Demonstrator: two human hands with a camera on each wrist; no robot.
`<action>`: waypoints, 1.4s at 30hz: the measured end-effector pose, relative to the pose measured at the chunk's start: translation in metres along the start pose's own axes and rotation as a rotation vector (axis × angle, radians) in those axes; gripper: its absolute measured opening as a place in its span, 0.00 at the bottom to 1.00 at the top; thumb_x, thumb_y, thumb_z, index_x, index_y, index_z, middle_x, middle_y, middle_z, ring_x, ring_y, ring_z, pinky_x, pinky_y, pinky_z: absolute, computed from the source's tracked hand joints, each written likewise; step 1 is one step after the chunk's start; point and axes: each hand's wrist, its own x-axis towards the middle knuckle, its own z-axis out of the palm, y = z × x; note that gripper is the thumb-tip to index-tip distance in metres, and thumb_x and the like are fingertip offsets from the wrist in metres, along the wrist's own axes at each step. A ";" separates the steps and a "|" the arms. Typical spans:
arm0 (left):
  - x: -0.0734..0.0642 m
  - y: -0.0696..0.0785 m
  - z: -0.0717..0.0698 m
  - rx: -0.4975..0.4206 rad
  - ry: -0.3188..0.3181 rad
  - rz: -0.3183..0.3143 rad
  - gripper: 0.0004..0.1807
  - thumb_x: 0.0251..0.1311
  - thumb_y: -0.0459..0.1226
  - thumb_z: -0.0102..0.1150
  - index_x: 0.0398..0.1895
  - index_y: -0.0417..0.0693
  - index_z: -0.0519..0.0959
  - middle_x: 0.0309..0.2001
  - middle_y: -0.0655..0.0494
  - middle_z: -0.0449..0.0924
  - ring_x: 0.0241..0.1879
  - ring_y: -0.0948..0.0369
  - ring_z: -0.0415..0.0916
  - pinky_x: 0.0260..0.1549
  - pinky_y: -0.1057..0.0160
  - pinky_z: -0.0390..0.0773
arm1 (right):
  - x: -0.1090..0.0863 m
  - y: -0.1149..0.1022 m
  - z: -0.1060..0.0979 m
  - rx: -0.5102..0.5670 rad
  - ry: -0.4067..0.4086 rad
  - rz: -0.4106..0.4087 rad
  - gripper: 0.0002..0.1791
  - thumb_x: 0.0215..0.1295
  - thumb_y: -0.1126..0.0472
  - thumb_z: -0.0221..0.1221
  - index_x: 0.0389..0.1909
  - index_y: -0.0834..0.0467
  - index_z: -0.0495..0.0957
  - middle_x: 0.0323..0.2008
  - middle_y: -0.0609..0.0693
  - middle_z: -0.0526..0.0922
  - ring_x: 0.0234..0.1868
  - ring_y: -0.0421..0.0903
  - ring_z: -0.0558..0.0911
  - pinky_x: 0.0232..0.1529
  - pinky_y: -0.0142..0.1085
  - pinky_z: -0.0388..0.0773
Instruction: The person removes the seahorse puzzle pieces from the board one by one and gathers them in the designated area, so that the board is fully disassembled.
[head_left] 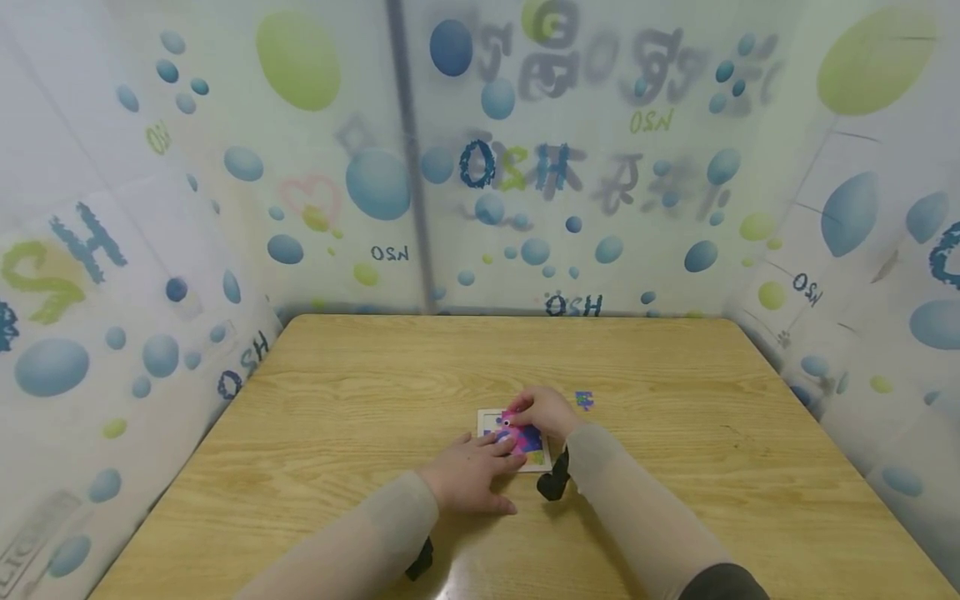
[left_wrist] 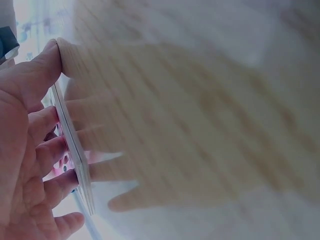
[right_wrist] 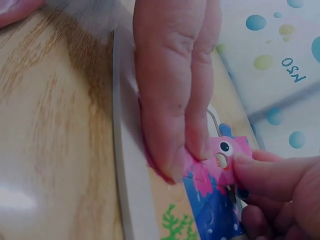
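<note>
A small jigsaw puzzle in a white frame lies on the table, partly hidden under both hands. My left hand rests on it from the near left, fingers extended over the fitted pieces. In the left wrist view, those fingers reach over the board's edge, and the thumb is beside it. My right hand pinches a pink puzzle piece with a printed eye at the puzzle's far side. The right wrist view shows blue, pink and green printed pieces in the frame. Whether the pinched piece is fully seated, I cannot tell.
One loose blue-purple puzzle piece lies on the wooden table, just beyond the right hand. Printed curtains with blue and green dots enclose the table at the back and sides. Dark wrist straps show on both arms.
</note>
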 end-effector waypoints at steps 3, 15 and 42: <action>0.000 0.000 -0.001 0.002 -0.001 -0.002 0.40 0.57 0.67 0.50 0.72 0.66 0.61 0.74 0.58 0.52 0.72 0.52 0.50 0.66 0.40 0.55 | -0.001 0.000 -0.001 0.020 -0.011 0.006 0.04 0.59 0.62 0.66 0.36 0.54 0.85 0.36 0.48 0.82 0.40 0.46 0.78 0.50 0.45 0.74; -0.001 0.000 -0.001 -0.007 -0.002 0.006 0.40 0.57 0.66 0.51 0.72 0.65 0.62 0.74 0.58 0.52 0.73 0.52 0.50 0.65 0.38 0.55 | 0.000 0.005 -0.007 0.219 -0.028 0.037 0.09 0.59 0.65 0.65 0.41 0.58 0.82 0.38 0.52 0.82 0.42 0.48 0.77 0.49 0.43 0.72; -0.002 0.003 -0.004 -0.010 -0.023 -0.023 0.40 0.57 0.66 0.52 0.72 0.66 0.61 0.74 0.58 0.52 0.73 0.52 0.50 0.67 0.42 0.53 | -0.017 0.065 -0.108 0.255 0.001 0.030 0.13 0.64 0.65 0.61 0.47 0.67 0.80 0.40 0.52 0.83 0.42 0.48 0.78 0.51 0.45 0.71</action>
